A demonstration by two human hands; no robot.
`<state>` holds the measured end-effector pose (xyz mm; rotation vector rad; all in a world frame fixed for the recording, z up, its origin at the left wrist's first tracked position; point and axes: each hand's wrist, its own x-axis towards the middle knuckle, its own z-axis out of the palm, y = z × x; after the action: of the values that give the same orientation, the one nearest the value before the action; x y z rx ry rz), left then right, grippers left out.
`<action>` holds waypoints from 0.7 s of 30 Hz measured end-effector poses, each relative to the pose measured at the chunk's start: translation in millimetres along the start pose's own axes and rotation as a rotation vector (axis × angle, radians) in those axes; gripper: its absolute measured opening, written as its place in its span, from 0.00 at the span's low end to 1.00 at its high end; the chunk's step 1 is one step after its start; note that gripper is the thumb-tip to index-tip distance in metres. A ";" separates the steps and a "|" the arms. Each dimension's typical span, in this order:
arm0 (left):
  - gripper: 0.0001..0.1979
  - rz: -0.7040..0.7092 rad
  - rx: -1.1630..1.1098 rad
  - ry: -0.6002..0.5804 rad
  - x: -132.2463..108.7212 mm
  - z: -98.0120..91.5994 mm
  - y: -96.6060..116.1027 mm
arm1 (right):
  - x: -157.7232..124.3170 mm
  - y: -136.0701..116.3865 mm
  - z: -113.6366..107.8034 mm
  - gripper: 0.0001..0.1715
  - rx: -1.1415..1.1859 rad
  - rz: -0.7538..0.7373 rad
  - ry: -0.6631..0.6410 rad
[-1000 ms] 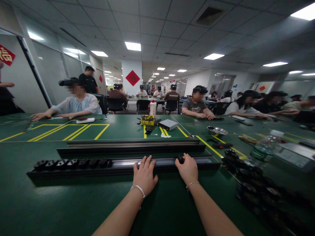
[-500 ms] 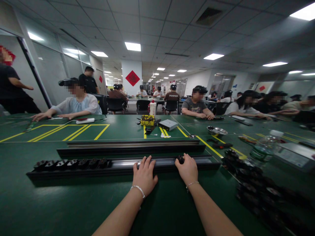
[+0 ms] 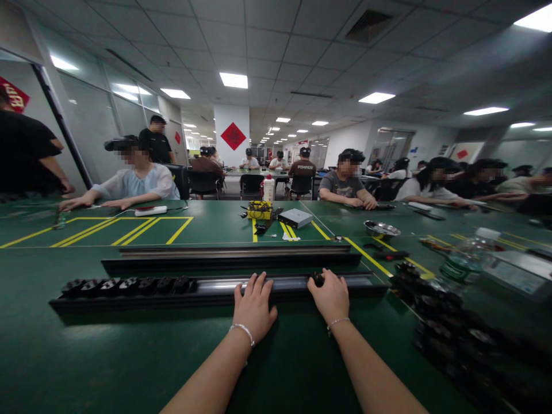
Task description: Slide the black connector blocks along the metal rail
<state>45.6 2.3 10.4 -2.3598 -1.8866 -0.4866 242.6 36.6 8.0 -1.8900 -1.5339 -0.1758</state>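
Observation:
A long black rail (image 3: 142, 305) with a shiny inner channel lies across the green table in front of me. Several small black modules (image 3: 128, 284) sit in a row at its left end. My left hand (image 3: 254, 307) rests over the middle of the rail, fingers spread and touching its edge. Toward the right end, my right hand (image 3: 331, 294) is closed around one small black module (image 3: 318, 279), held at the channel. Most of that piece is hidden by the fingers.
Behind lies a second black rail (image 3: 233, 263). A pile of black modules (image 3: 452, 322), a clear bottle (image 3: 463, 259) and a metal bowl (image 3: 382, 229) are on the right. Farther back are a yellow box with cables (image 3: 260, 211) and a grey box (image 3: 295, 218). Co-workers sit across the table.
My hands and the module in the right one stay practically where they were. The view has shifted slightly. At the far left, a standing person has moved and turned.

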 end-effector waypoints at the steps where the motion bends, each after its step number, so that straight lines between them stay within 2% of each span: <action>1: 0.28 -0.004 -0.001 -0.001 -0.1 -0.7 0.4 | 0.0 0.1 0.1 0.21 0.000 0.001 0.001; 21: 0.27 0.014 -0.016 0.020 0.3 2.4 -1.2 | 0.1 0.9 -0.8 0.23 -0.002 -0.009 0.003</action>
<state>45.0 3.5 8.1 -2.3673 -1.8634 -0.5245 243.7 36.2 8.4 -1.8841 -1.5408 -0.1843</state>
